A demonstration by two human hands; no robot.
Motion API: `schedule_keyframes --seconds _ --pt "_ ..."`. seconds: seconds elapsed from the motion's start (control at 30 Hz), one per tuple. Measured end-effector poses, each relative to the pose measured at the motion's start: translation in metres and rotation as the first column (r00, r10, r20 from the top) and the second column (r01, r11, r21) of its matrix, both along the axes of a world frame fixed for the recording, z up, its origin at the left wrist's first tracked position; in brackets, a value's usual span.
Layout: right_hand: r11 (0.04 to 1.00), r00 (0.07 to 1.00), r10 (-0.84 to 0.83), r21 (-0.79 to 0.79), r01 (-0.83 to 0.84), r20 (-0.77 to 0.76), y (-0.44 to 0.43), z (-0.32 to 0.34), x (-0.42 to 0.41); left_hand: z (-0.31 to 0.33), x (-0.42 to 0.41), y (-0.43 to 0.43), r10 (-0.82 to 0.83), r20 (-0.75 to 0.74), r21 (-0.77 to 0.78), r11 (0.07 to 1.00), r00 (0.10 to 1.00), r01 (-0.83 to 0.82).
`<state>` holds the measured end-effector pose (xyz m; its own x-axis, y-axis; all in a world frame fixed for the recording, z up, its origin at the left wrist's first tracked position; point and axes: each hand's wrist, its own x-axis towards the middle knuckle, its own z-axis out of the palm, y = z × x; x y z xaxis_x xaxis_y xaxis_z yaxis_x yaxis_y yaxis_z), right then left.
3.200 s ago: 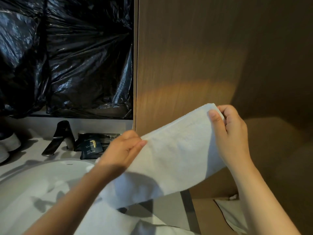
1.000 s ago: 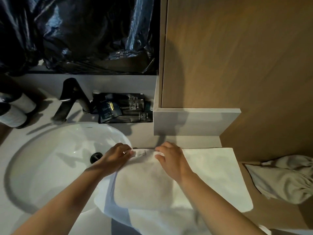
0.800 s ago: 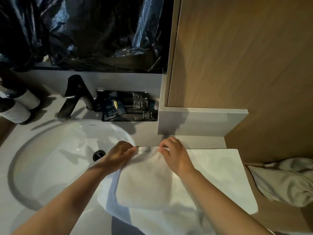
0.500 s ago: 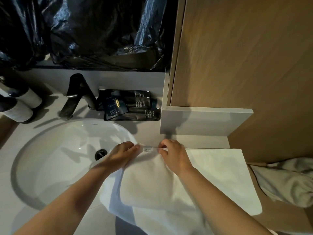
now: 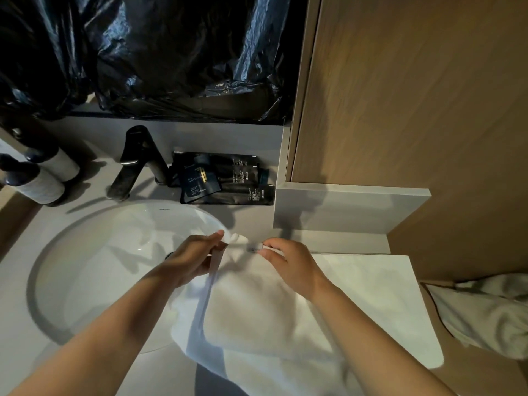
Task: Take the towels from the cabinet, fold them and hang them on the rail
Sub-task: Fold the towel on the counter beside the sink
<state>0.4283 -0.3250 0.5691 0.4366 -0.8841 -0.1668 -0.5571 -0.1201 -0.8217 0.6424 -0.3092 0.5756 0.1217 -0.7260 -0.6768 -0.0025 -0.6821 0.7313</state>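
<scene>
White towel [image 5: 257, 315]: near edge cut off at the bottom of the view; far left corner partly covered by the left hand [image 5: 194, 261] (motion-blurred there).
Sewn label [image 5: 254, 248], beside the right hand [image 5: 291, 264]: print too small to read.
Sink drain [image 5: 169, 255]: almost wholly hidden behind the left hand.
Dark sachets [image 5: 225, 180]: lettering illegible.
Two bottles [image 5: 43, 178]: tops lost in shadow near the left edge.
Grey cloth [image 5: 485, 312]: cut by the right edge.
Black plastic sheeting [image 5: 171, 52]: cut by the top edge.
</scene>
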Motion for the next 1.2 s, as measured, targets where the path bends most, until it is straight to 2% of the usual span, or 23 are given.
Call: schedule_keyframes --seconds 0.07,0.17,0.2,0.23,0.33,0.4,0.43,0.5,0.57,0.73,0.87,1.0,1.1,1.2 --pt "0.996 0.991 0.029 0.076 -0.038 0.127 -0.005 0.015 -0.003 0.009 -0.001 0.001 -0.004 -0.059 -0.068 0.998 0.998 0.0" --pt "0.952 0.926 0.067 0.255 -0.171 0.372 -0.011 0.036 -0.018 0.028 -0.004 0.003 -0.021 -0.101 -0.1 0.995 0.995 0.01" --pt "0.939 0.912 0.095 0.268 -0.215 0.398 -0.011 0.041 -0.02 0.033 -0.006 0.003 -0.021 -0.117 -0.108 0.994 0.993 0.009" --pt "0.948 0.92 0.117 0.233 -0.216 0.375 -0.011 0.042 -0.019 0.038 -0.008 0.003 -0.022 -0.131 -0.124 0.992 0.991 0.006" --pt "0.997 0.982 0.066 0.026 -0.071 0.175 -0.01 0.033 -0.003 0.052 -0.016 0.009 -0.095 -0.142 -0.225 0.972 0.985 0.061" --pt "0.999 0.991 0.036 -0.008 -0.035 0.126 -0.008 0.025 0.006 0.056 -0.021 0.015 -0.167 -0.082 -0.299 0.945 0.983 0.135" --pt "1.0 0.992 0.023 -0.005 -0.023 0.126 -0.007 0.021 0.007 0.057 -0.022 0.018 -0.183 -0.032 -0.314 0.935 0.983 0.164" --pt "1.0 0.992 0.01 -0.017 -0.008 0.129 -0.005 0.017 0.005 0.056 -0.023 0.021 -0.201 0.166 -0.336 0.909 0.965 0.247" --pt "0.998 0.993 0.003 -0.06 0.004 0.116 -0.004 0.015 0.005 0.056 -0.024 0.023 -0.202 0.399 -0.366 0.859 0.894 0.357" --pt "0.992 0.996 -0.012 -0.122 0.023 0.092 -0.001 0.017 0.008 0.051 -0.034 0.028 -0.091 0.607 -0.44 0.789 0.79 0.429" --pt "0.988 0.997 0.006 -0.157 0.005 0.071 -0.002 0.015 0.001 0.046 -0.038 0.029 0.009 0.686 -0.464 0.775 0.727 0.428" --pt "0.978 0.998 0.01 -0.206 -0.023 -0.065 -0.008 0.005 -0.023 0.047 -0.038 0.028 -0.004 0.74 -0.433 0.762 0.672 0.481" --pt "0.976 0.995 0.015 -0.216 -0.037 -0.1 -0.009 -0.003 -0.037 0.051 -0.04 0.029 -0.016 0.737 -0.428 0.763 0.676 0.484" --pt "0.966 0.999 -0.032 -0.259 0.022 -0.035 -0.007 -0.004 -0.037 0.054 -0.039 0.029 -0.003 0.697 -0.407 0.822 0.717 0.399"
